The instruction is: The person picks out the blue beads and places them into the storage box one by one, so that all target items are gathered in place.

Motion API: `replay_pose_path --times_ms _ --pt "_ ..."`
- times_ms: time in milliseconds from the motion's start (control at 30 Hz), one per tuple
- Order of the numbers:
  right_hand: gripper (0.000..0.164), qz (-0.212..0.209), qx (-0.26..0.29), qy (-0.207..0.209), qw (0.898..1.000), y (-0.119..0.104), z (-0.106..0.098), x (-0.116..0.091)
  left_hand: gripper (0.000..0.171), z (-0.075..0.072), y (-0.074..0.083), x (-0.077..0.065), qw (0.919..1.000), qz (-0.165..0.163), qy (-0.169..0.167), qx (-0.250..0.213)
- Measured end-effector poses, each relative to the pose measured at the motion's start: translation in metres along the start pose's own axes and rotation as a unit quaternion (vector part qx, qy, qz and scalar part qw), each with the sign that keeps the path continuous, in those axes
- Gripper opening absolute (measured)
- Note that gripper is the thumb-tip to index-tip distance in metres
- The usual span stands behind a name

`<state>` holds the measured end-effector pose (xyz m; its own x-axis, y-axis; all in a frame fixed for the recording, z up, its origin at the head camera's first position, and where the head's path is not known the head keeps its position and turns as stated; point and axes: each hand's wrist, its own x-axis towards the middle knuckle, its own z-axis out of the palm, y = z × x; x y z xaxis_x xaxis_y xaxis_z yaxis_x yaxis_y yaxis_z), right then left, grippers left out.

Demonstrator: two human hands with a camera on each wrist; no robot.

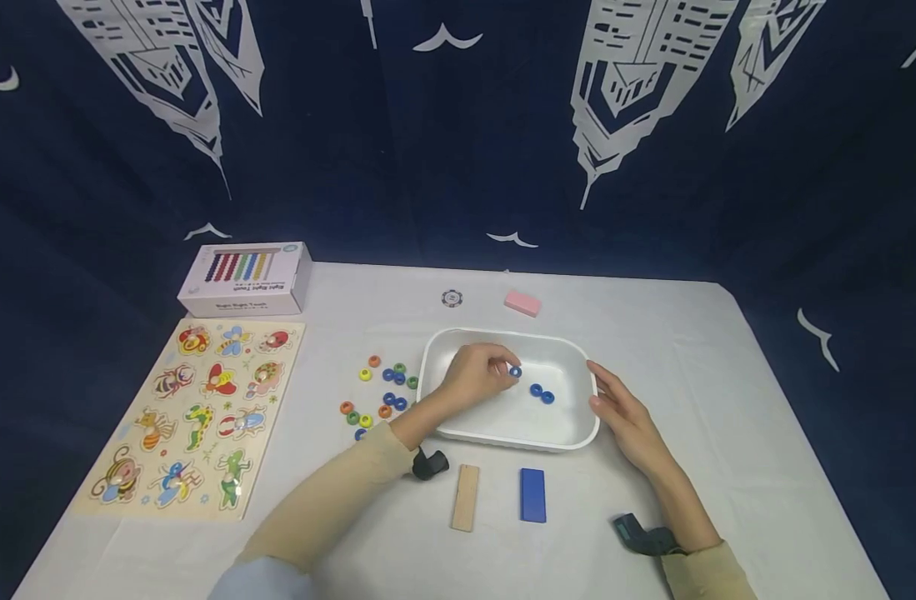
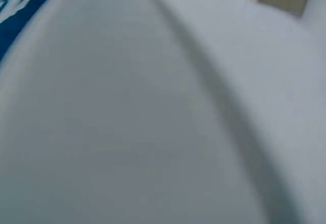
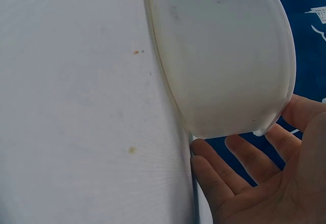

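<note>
My left hand [image 1: 478, 372] reaches over the white tray [image 1: 503, 435] and pinches a blue ring-shaped bead [image 1: 515, 372] between thumb and fingertips. Right of it, two more blue beads [image 1: 543, 394] lie side by side on the tray floor. My right hand [image 1: 624, 414] is at the tray's right end, its fingers fairly straight and its thumb at the rim. The right wrist view shows this hand [image 3: 265, 168] from the palm side, thumb and fingertips by the end wall. The left wrist view holds mostly the blurred tray side [image 2: 117, 107].
Loose coloured beads [image 1: 365, 420] lie left of the tray. In front are a wooden block [image 1: 465, 497] and a blue block [image 1: 533, 495]; behind, a pink block [image 1: 523, 302] and a round chip [image 1: 452, 298]. An insect puzzle board [image 1: 195, 417] and a box [image 1: 243, 279] stand at left.
</note>
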<state>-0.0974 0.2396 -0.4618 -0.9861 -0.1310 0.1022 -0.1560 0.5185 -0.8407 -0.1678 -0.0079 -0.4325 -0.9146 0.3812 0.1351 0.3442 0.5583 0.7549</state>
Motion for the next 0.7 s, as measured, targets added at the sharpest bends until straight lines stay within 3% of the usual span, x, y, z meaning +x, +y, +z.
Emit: replay_pose_path --times_ms 100,233,567,700 --pt "0.049 0.003 0.006 0.001 1.0 0.009 0.0 0.001 0.018 0.016 -0.002 0.007 0.9987 -0.029 -0.042 0.0" --pt "0.05 0.006 0.012 0.002 1.0 0.01 -0.001 0.001 0.018 0.026 -0.003 0.011 0.9946 -0.056 -0.083 0.025" --pt "0.049 0.004 0.0 0.003 1.0 0.015 -0.001 0.002 0.017 0.033 -0.005 0.01 0.9884 -0.054 -0.123 0.072" --pt "0.049 0.005 -0.003 0.002 1.0 0.016 0.001 0.004 0.024 0.032 -0.007 0.009 0.9867 -0.054 -0.137 0.07"
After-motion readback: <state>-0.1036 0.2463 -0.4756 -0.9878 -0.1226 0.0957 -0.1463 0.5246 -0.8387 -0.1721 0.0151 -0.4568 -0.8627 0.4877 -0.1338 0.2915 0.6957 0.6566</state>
